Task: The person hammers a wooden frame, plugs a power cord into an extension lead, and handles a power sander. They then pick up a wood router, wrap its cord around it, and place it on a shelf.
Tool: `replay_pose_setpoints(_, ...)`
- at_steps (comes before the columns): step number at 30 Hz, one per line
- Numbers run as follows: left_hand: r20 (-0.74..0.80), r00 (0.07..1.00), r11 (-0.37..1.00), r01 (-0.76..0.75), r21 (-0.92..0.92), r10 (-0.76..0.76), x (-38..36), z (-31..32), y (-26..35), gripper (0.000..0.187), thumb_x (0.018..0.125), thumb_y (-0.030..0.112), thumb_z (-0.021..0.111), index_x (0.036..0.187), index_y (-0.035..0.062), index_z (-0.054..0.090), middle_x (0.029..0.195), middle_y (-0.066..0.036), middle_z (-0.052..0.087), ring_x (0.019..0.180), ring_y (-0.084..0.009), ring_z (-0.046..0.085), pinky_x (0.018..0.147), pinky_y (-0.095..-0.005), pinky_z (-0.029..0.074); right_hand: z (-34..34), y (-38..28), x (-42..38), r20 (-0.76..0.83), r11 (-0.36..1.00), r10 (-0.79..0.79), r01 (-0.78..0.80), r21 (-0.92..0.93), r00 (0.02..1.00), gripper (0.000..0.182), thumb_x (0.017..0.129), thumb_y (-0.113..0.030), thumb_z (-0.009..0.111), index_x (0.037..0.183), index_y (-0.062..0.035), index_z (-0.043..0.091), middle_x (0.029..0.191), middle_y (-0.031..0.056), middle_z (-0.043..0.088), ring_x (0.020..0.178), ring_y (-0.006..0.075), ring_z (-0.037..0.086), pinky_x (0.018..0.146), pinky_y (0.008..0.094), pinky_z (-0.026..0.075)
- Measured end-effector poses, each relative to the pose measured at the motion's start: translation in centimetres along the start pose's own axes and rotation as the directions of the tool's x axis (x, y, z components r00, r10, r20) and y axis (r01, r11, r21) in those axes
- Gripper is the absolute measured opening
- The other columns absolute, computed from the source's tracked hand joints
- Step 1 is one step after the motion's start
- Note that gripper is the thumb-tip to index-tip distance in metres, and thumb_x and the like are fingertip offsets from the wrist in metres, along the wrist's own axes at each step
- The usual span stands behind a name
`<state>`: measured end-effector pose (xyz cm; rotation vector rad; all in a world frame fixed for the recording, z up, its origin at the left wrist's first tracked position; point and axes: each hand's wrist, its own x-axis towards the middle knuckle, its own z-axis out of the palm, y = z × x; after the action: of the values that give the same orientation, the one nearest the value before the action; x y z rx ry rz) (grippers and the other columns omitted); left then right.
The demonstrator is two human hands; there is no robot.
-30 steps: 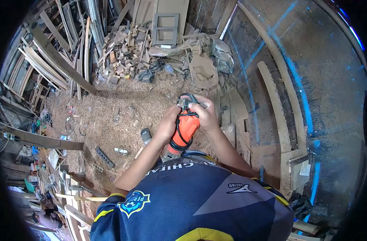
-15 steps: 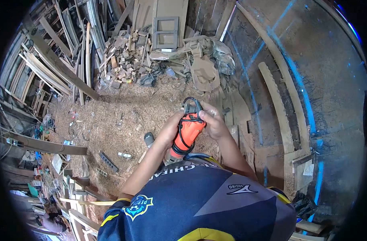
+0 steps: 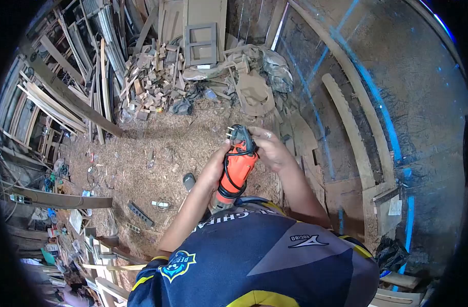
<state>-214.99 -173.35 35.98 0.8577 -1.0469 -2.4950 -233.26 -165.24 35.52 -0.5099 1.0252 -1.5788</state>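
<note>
An orange power tool [image 3: 240, 169] with a grey lower end is held close against my shirt. Its exact kind is hard to make out. Black cord [image 3: 233, 191] is wound around its body. My left hand [image 3: 215, 166] is closed along the tool's left side, with the thumb near its top. At the upper end, my right hand [image 3: 270, 149] has its fingers closed on the cord beside the black plug [image 3: 238, 134]. The plug's two metal pins point left.
Wood shavings cover the floor [image 3: 142, 138]. A power strip [image 3: 140, 214] and a dark sandal-like object [image 3: 189, 181] lie to the left. Wood offcuts [image 3: 152, 84] are heaped ahead near a grey frame [image 3: 201, 44]. Long boards [image 3: 65, 110] lean at left; a blue-marked wall stands right.
The plug has turned so its pins now show to the left, and the cord loop at the top has come down. My right hand has shifted slightly. The view has moved a little.
</note>
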Motion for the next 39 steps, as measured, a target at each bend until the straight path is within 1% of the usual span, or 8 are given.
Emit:
replay_pose_setpoints(7, -0.036, 0.998, 0.995, 0.056, -0.085, -0.06, 1.0, -0.7, -0.4, 0.056, 0.111, 0.052, 0.045, 0.129, 0.0041, 0.067, 0.118, -0.012, 0.075, 0.1, -0.0202, 0.074, 0.093, -0.0356, 0.059, 0.9, -1.7, 0.0, 0.282, 0.996, -0.046, 0.065, -0.057, 0.958, 0.039, 0.098, -0.017, 0.069, 0.131, 0.0032, 0.064, 0.12, 0.0111, 0.073, 0.112, 0.0215, 0.07, 0.104, 0.0385, 0.051)
replay_pose_setpoints(11, -0.011, 0.998, 0.995, 0.066, -0.07, -0.067, 0.8, -1.0, 0.3, 0.056, 0.11, 0.054, 0.045, 0.128, 0.0051, 0.066, 0.117, -0.012, 0.075, 0.097, -0.0207, 0.074, 0.089, -0.0363, 0.06, 2.2, -0.1, 0.5, 0.254, 0.987, -0.092, 0.055, 0.15, 0.963, 0.036, 0.097, -0.016, 0.072, 0.129, 0.0001, 0.068, 0.117, 0.0066, 0.074, 0.109, 0.0165, 0.068, 0.102, 0.0355, 0.051)
replay_pose_setpoints(15, -0.011, 0.995, 0.989, 0.094, -0.114, -0.096, 1.7, -2.2, -0.9, 0.059, 0.109, 0.057, 0.046, 0.127, 0.0052, 0.068, 0.111, -0.012, 0.076, 0.094, -0.0205, 0.075, 0.086, -0.0362, 0.061, 0.6, -0.1, 2.4, 0.356, 0.997, -0.066, 0.071, 0.001, 0.932, 0.043, 0.096, -0.012, 0.072, 0.136, 0.0002, 0.062, 0.124, 0.0073, 0.071, 0.113, 0.0169, 0.067, 0.102, 0.0366, 0.051)
replay_pose_setpoints(20, 0.044, 0.996, 0.994, 0.083, -0.067, -0.08, 1.2, -2.9, -0.2, 0.07, 0.106, 0.066, 0.042, 0.13, 0.0047, 0.066, 0.112, -0.013, 0.076, 0.096, -0.0221, 0.075, 0.086, -0.0364, 0.062, 3.2, -0.2, 0.9, 0.097, 0.984, -0.11, 0.095, 0.148, 0.989, 0.041, 0.096, -0.005, 0.067, 0.133, -0.0098, 0.051, 0.121, 0.0097, 0.07, 0.113, 0.0207, 0.067, 0.102, 0.0384, 0.05)
replay_pose_setpoints(25, 0.035, 0.998, 0.997, -0.047, -0.054, 0.049, 0.0, -4.0, -1.1, 0.074, 0.105, 0.068, 0.042, 0.136, 0.0041, 0.061, 0.116, -0.014, 0.074, 0.099, -0.0206, 0.074, 0.086, -0.0362, 0.061, 2.9, 2.5, 1.4, 0.113, 0.986, -0.134, 0.121, 0.117, 0.984, 0.04, 0.099, -0.018, 0.059, 0.136, -0.0066, 0.051, 0.13, 0.0102, 0.066, 0.126, 0.0204, 0.059, 0.11, 0.0385, 0.041)
replay_pose_setpoints(27, 0.079, 0.989, 0.984, -0.135, 0.121, 0.126, 0.2, -4.5, -0.8, 0.069, 0.106, 0.064, 0.047, 0.136, 0.0038, 0.061, 0.114, -0.013, 0.074, 0.095, -0.0197, 0.073, 0.084, -0.0361, 0.062, 3.3, 2.9, 1.2, 0.086, 0.986, -0.157, 0.151, 0.076, 0.984, 0.047, 0.1, -0.023, 0.057, 0.142, -0.0049, 0.048, 0.137, 0.0113, 0.061, 0.13, 0.021, 0.055, 0.111, 0.0394, 0.04)
replay_pose_setpoints(35, -0.142, 0.979, 0.982, -0.158, -0.107, 0.142, 2.2, -9.1, -0.9, 0.074, 0.104, 0.071, 0.042, 0.134, 0.0061, 0.062, 0.108, -0.013, 0.074, 0.089, -0.0231, 0.073, 0.08, -0.0398, 0.062, 2.8, 8.8, 1.3, 0.088, 0.765, -0.257, 0.258, -0.591, 0.962, 0.052, 0.107, -0.021, 0.056, 0.152, 0.0012, 0.044, 0.155, 0.0201, 0.049, 0.148, 0.03, 0.043, 0.123, 0.042, 0.031)
replay_pose_setpoints(39, -0.28, 0.94, 0.893, -0.289, -0.344, 0.196, 2.8, -12.2, -0.1, 0.07, 0.104, 0.071, 0.041, 0.131, 0.0093, 0.061, 0.107, -0.012, 0.073, 0.09, -0.025, 0.072, 0.081, -0.0426, 0.062, 4.3, 10.9, 0.8, 0.198, 0.766, -0.176, 0.261, -0.588, 0.964, 0.052, 0.108, -0.019, 0.056, 0.154, 0.0007, 0.043, 0.153, 0.0194, 0.05, 0.149, 0.0291, 0.043, 0.122, 0.0409, 0.032)
